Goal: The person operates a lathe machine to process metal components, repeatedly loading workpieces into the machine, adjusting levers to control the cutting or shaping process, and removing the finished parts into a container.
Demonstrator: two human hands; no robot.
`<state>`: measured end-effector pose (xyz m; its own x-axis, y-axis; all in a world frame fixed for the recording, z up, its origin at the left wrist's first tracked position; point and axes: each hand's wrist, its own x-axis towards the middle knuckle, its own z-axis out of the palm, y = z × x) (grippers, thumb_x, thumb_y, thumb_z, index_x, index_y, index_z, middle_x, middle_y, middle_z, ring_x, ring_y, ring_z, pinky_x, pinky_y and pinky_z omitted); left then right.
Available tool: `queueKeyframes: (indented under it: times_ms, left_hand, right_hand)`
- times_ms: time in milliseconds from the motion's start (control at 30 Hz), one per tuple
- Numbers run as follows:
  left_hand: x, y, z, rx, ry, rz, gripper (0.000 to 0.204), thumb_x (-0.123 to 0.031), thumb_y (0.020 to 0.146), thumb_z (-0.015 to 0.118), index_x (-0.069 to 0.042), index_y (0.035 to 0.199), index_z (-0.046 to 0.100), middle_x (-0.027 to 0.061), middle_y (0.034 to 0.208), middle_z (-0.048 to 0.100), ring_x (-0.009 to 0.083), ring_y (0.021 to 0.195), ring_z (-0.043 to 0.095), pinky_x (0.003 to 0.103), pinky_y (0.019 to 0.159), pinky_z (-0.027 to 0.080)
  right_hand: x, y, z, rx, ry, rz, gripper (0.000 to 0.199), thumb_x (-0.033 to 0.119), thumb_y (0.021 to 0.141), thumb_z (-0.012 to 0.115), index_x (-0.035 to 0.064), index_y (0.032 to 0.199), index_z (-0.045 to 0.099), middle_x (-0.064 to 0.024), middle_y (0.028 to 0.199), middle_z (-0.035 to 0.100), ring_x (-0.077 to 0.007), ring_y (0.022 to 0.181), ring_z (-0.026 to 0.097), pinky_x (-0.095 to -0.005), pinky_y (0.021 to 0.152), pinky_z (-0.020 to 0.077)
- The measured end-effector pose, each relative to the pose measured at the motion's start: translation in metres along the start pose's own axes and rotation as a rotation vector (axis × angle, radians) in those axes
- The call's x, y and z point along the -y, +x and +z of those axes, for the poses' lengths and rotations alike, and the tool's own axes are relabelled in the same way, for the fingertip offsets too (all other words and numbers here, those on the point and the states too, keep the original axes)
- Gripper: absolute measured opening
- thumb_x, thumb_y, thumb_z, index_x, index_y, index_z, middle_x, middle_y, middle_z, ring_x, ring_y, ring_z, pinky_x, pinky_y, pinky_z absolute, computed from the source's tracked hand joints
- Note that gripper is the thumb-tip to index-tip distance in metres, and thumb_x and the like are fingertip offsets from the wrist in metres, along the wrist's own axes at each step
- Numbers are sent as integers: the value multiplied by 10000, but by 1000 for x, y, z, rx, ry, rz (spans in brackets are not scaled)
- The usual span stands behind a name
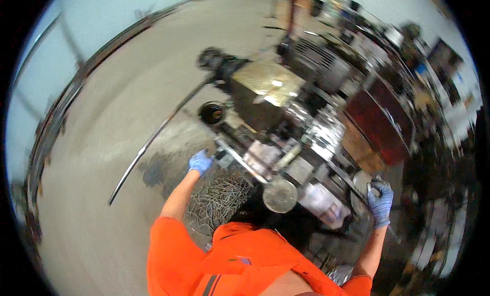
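Room to pass lies over the floor [92, 143] at left, 1 long metal rod [157, 134] slanting across it; the machine [266, 104] stands between left hand [200, 163] and right hand [380, 200].

A: Any readable text in view?
B: None. Motion blur.
A: Orange shirt [219, 250]?
B: Small purplish mark [245, 261] on the front. Can't tell if it's lettering.
A: Pale sheet [322, 203] beside the round plate [279, 195]?
B: Coloured smudge [337, 214] near one end. Too smeared to call print.
A: Machine [322, 133]?
B: Same, blurred. No legible label or number.
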<state>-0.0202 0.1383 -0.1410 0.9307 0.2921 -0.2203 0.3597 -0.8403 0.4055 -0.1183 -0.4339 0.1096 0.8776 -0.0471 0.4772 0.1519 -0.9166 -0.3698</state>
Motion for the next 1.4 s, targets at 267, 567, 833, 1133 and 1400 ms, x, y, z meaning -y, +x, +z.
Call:
queueKeyframes:
  times_ms: [267,567,833,1133,1400]
  left_hand:
    - [-64,42,43,323,519,318,396,-425,759,538,-129,986,673,139,1055,631,308,980,605,407,809,489]
    - [-29,104,50,121,900,614,169,-291,722,562,-181,824,640,72,844,661,294,820,627,375,664,481]
    - [27,66,-36,24,301,279,343,-336,775,607,-109,1031,630,173,898,644,310,857,625,396,740,498]
    - [-37,69,-52,-377,-1126,-169,371,-354,847,603,15,865,572,114,721,612,190,486,570,288,416,465]
    - [-78,72,-38,-583,-1224,-307,215,-147,796,608,44,777,511,131,608,593,194,406,553,308,369,415]
  right_hand:
    - [-128,-153,-63,-96,-168,540,165,130,703,734,-11,741,657,-139,724,653,-192,668,616,-308,660,477]
    - [-233,-172,-67,106,-534,650,511,340,724,698,10,1103,602,-206,1109,591,-332,1055,554,-371,921,423]
    - [-287,-150,-55,413,-816,900,584,460,690,642,104,1147,566,-157,1220,523,-342,1156,464,-406,963,382]
    - [-268,-228,-49,215,-778,816,389,433,716,635,71,857,659,-188,820,644,-374,795,617,-433,704,484]
    - [-212,-392,-104,283,-639,1208,389,406,690,655,36,807,680,-220,801,641,-369,821,626,-434,709,481]
